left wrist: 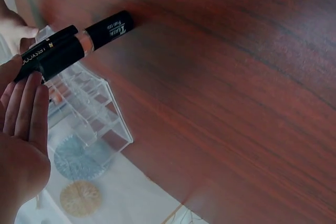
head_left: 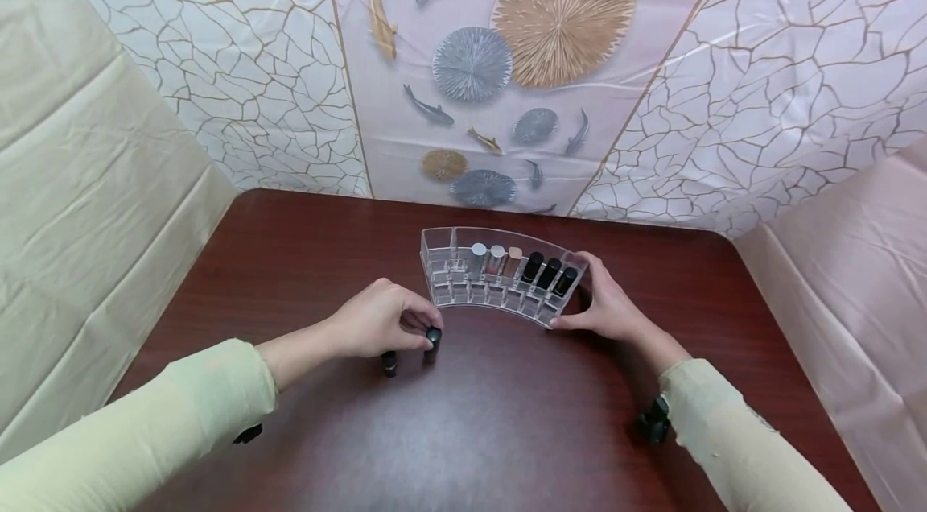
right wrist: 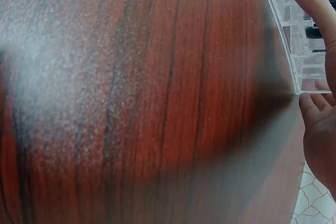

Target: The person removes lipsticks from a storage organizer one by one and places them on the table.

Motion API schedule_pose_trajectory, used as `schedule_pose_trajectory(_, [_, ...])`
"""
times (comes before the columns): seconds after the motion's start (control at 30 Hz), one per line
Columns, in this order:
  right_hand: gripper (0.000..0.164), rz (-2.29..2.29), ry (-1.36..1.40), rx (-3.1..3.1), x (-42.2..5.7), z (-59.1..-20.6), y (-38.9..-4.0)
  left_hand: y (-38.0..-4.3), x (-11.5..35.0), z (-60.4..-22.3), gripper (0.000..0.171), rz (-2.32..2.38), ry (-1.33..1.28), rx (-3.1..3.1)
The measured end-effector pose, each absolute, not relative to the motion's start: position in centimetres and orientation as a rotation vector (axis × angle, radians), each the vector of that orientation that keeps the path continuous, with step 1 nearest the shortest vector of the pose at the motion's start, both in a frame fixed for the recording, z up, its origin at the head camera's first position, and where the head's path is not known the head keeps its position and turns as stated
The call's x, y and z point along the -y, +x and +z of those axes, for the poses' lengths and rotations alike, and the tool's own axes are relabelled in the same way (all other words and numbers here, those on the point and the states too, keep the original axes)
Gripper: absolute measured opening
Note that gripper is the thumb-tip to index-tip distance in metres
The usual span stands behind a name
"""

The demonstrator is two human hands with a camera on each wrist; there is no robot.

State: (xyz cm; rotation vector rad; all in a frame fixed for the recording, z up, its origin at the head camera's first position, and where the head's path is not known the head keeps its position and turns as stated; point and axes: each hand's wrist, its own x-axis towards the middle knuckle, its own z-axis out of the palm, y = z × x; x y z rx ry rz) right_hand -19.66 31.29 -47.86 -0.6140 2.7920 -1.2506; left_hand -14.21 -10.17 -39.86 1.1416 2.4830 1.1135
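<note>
Six tubes (head_left: 534, 266) occupy the clear organizer (head_left: 459, 292) right fingers (head_left: 597, 266) grip; left fingers (head_left: 418, 304) pinch a black tube (head_left: 434, 336) near another tube (head_left: 389, 365).

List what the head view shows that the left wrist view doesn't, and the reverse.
Only the head view: the full row of six cosmetic tubes in the clear organizer, and the left sleeve.

Only the left wrist view: readable white lettering and a pinkish band on a black tube outside the organizer.

Both: the left hand, the right hand, the organizer, two black tubes outside it, and the reddish-brown table.
</note>
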Motion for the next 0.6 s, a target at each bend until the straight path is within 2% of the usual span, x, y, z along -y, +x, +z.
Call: schedule_pose_trajectory(0.6, [0.117,-1.278,-0.635,-2.791,-31.54,-48.16,-19.82,-13.51,10.17,-40.52,0.021,1.01,1.062,-2.433])
